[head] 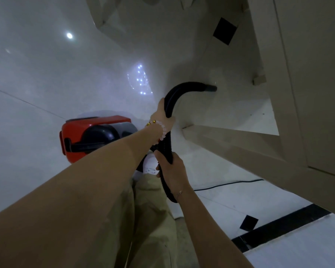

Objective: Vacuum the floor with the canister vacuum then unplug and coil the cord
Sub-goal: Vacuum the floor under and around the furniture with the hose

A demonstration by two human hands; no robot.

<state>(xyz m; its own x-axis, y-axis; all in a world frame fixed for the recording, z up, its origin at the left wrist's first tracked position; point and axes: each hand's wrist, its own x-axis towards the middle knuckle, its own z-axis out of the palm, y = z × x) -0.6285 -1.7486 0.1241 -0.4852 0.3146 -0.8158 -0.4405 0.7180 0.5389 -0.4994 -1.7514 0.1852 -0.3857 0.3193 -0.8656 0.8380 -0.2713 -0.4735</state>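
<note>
A cream table frame stands at right, a black square marker near a black stripe.

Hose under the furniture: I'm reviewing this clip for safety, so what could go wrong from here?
The power cord lies loose on the floor near the person's shoe; a step back could snag it. The hose, held by left hand and right hand, bends sharply; its nozzle may knock the beige frame.
</note>
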